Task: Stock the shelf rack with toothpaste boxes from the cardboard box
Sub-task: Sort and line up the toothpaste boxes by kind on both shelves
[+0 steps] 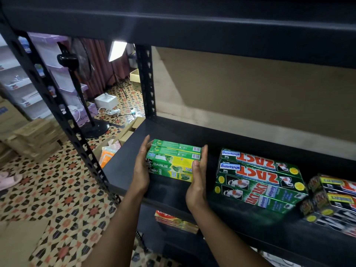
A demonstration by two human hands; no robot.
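Head view: on the black shelf, just below centre, a small stack of green toothpaste boxes lies flat. The left hand is at its nine o'clock and the right hand at its three o'clock. The fingers are straight and press the box ends, gripping nothing, probably to square the stack. More green boxes lie apart at three o'clock. Beyond them, dark boxes are cut off by the edge. At six o'clock a red box below is half hidden. At ten o'clock, cardboard boxes stand partly hidden; which one supplies the stock is unclear.
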